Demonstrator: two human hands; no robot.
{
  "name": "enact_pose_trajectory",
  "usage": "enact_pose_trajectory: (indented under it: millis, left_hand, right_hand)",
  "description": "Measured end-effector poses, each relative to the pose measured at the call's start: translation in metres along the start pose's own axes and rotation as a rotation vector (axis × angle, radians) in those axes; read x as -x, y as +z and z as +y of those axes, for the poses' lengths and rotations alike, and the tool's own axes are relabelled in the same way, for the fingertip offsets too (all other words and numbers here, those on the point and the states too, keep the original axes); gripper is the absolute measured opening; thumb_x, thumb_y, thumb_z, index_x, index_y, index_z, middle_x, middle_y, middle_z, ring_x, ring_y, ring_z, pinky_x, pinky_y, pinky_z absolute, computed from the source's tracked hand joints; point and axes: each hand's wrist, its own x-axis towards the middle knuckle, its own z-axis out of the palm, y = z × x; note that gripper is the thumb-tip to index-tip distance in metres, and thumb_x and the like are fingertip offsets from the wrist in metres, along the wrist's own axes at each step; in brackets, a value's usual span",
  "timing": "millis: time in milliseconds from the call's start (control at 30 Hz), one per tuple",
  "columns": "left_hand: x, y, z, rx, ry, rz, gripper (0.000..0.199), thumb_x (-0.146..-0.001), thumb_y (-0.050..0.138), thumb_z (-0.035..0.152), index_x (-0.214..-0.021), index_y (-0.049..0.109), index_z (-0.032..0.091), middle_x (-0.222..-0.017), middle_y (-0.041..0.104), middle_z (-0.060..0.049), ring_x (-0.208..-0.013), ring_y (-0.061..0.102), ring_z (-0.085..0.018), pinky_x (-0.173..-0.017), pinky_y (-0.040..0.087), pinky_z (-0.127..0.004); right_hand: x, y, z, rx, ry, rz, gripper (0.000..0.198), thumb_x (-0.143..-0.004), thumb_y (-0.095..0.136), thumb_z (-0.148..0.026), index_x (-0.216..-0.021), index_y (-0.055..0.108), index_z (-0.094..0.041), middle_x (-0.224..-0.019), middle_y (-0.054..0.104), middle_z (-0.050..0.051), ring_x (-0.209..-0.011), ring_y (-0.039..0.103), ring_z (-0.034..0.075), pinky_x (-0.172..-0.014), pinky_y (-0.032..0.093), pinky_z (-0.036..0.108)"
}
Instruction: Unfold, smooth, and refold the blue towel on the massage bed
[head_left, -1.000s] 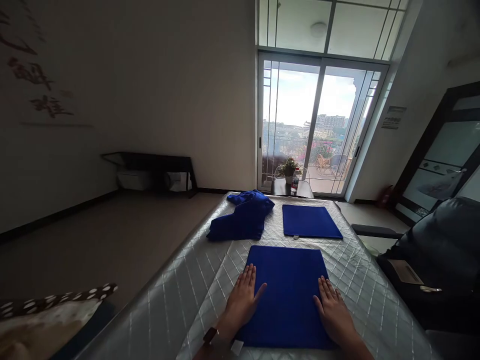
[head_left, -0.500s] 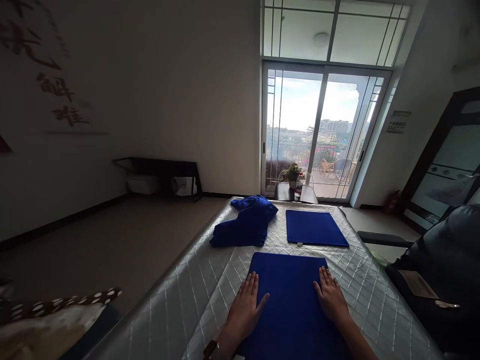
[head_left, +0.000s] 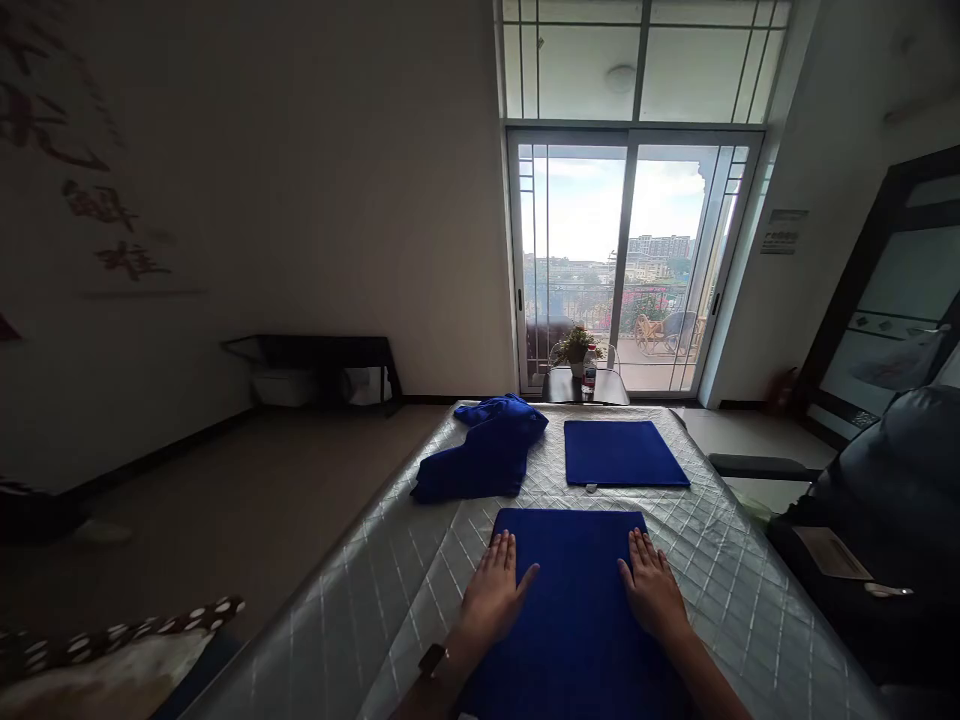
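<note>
Folded blue cloth (head_left: 574,600) lies flat on the near end of the quilted grey mattress (head_left: 360,620), square to the viewer, its far edge straight and its near edge running out of view at the bottom.

Left hand (head_left: 495,590): palm down, flat on the cloth's left margin, fingers straight and close together, thumb spread out to the right. Grips nothing. A dark watch (head_left: 433,660) sits on the wrist.

Right hand (head_left: 651,590): palm down, flat on the cloth's right part, fingers extended and slightly fanned. Grips nothing. Both hands level with each other, well apart, bare cloth between them.

Beyond, on the same mattress: a second folded blue cloth (head_left: 622,453), flat, at the far right, with a small pale tag at its near edge. To its left, a crumpled heap of blue cloth (head_left: 484,450), unfolded, just beside the second one but not touching it.

Past the mattress end: a small dark table (head_left: 585,385) with a potted plant (head_left: 574,347) and a bottle (head_left: 589,369) close together on it, in front of glass sliding doors (head_left: 630,260). Dark armchair (head_left: 892,480) at the right. Low dark bench (head_left: 315,355) along the left wall. Spotted fabric (head_left: 112,635) at the lower left corner.
</note>
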Motion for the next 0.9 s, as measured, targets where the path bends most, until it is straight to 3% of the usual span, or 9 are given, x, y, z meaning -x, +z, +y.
enact_pose_trajectory:
  millis: [100,200,267,333,433,700,900]
  left_hand:
    - [-0.015,0.006,0.049,0.041,0.164,-0.007,0.086,-0.101,0.014,0.067,-0.160,0.030,0.006,-0.167,0.026,-0.018,-0.156,0.022,-0.032,-0.126,0.027,-0.050]
    - [-0.027,0.027,0.100,0.108,0.309,-0.035,0.080,-0.104,0.013,0.062,-0.161,0.027,0.008,-0.168,0.027,-0.016,-0.156,0.020,-0.028,-0.127,0.027,-0.047]
    - [-0.033,0.043,0.121,0.133,0.355,-0.032,0.079,-0.104,0.013,0.061,-0.161,0.024,0.008,-0.168,0.026,-0.014,-0.157,0.019,-0.026,-0.128,0.026,-0.046]
    - [-0.036,0.053,0.126,0.126,0.348,0.010,0.078,-0.104,0.014,0.060,-0.162,0.024,0.009,-0.168,0.025,-0.013,-0.157,0.018,-0.026,-0.128,0.024,-0.046]
    - [-0.036,0.054,0.102,0.085,0.275,0.063,0.078,-0.104,0.016,0.061,-0.161,0.027,0.009,-0.168,0.026,-0.014,-0.157,0.020,-0.027,-0.128,0.025,-0.047]
    - [-0.035,0.030,-0.016,-0.026,-0.004,0.155,0.082,-0.103,0.016,0.066,-0.160,0.031,0.008,-0.165,0.034,-0.019,-0.154,0.029,-0.033,-0.123,0.031,-0.052]
    - [-0.035,0.039,-0.031,-0.014,-0.023,0.215,0.084,-0.101,0.018,0.068,-0.159,0.034,0.009,-0.165,0.035,-0.020,-0.153,0.030,-0.033,-0.123,0.032,-0.051]
  right_hand:
    - [0.000,0.000,0.001,0.010,-0.004,0.009,0.070,-0.102,0.020,-0.045,-0.161,0.024,-0.008,-0.170,0.021,0.010,-0.158,0.012,0.021,-0.128,0.016,0.045]
    - [-0.001,0.003,0.003,0.048,-0.042,0.018,0.068,-0.101,0.024,-0.041,-0.159,0.030,-0.008,-0.169,0.024,0.012,-0.158,0.016,0.023,-0.127,0.016,0.046]
    - [-0.002,0.005,0.004,0.051,-0.049,0.024,0.067,-0.100,0.025,-0.039,-0.159,0.032,-0.009,-0.168,0.026,0.012,-0.157,0.018,0.023,-0.127,0.018,0.047]
    - [-0.004,0.008,0.005,0.039,-0.033,0.028,0.068,-0.100,0.024,-0.041,-0.160,0.031,-0.009,-0.168,0.026,0.011,-0.157,0.018,0.023,-0.127,0.019,0.046]
    - [-0.005,0.008,0.005,0.026,-0.013,0.026,0.070,-0.101,0.022,-0.044,-0.160,0.028,-0.008,-0.169,0.025,0.010,-0.158,0.017,0.022,-0.127,0.019,0.046]
    - [-0.001,0.004,0.005,0.007,-0.030,0.028,0.071,-0.101,0.018,-0.045,-0.161,0.024,-0.007,-0.170,0.021,0.008,-0.158,0.014,0.021,-0.129,0.013,0.044]
    - [0.000,0.004,0.003,0.009,-0.014,0.023,0.071,-0.102,0.018,-0.046,-0.161,0.023,-0.008,-0.170,0.020,0.008,-0.158,0.014,0.021,-0.129,0.013,0.044]
